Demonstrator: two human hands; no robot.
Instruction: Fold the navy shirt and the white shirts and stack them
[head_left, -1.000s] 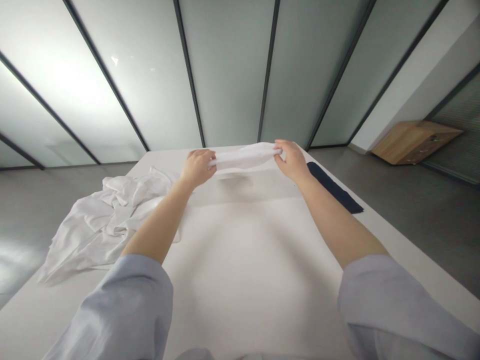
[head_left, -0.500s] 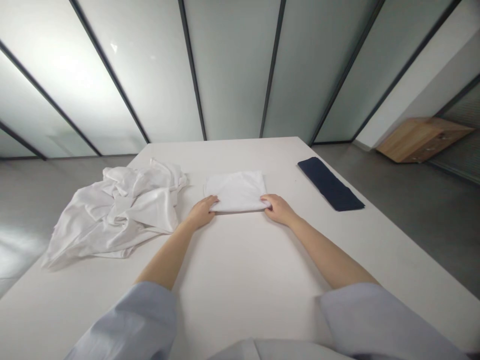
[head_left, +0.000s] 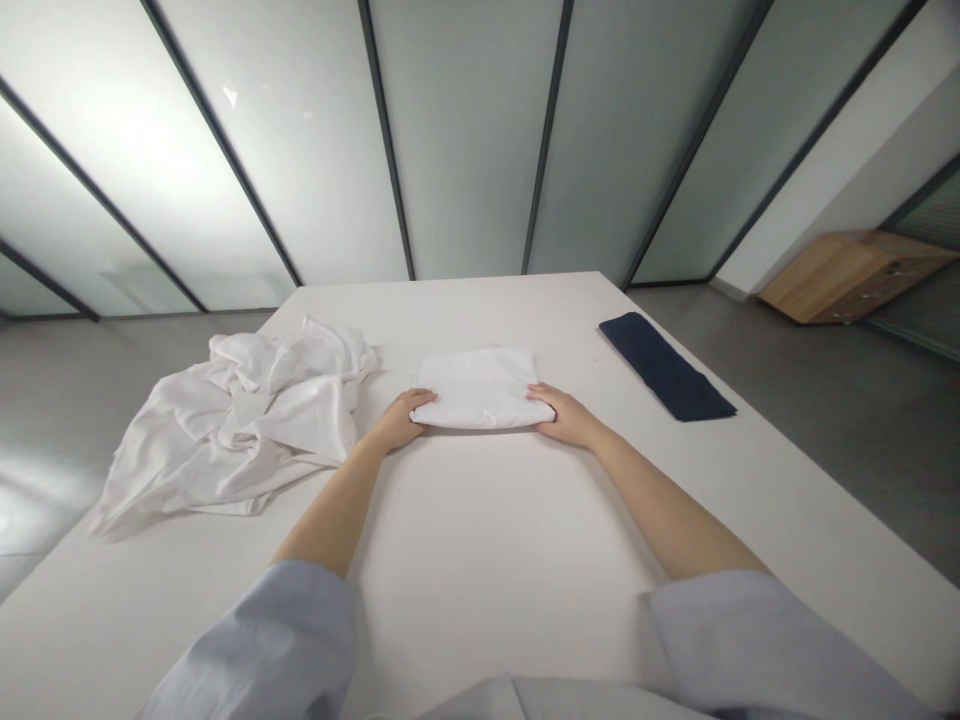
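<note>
A folded white cloth [head_left: 480,388] lies as a flat rectangle on the table in front of me. My left hand [head_left: 403,418] grips its near left corner, fingers on top and thumb at the near edge. At the near right corner my right hand [head_left: 564,415] holds the cloth the same way. The near edge looks rounded and slightly puffed, and the undersides of both corners are hidden. I cannot tell from here what kind of garment or linen the cloth is.
On the left, a crumpled heap of white fabric [head_left: 247,420] spreads to the table's edge. A folded dark navy cloth [head_left: 667,367] lies along the right edge of the white table [head_left: 487,560]. Beyond are frosted glass panels [head_left: 465,140] and a wooden cabinet [head_left: 832,280].
Both hands have moved slightly apart along the near edge of the white cloth. That edge now looks wider and fuller. The fabric heap and the navy cloth stay put.
</note>
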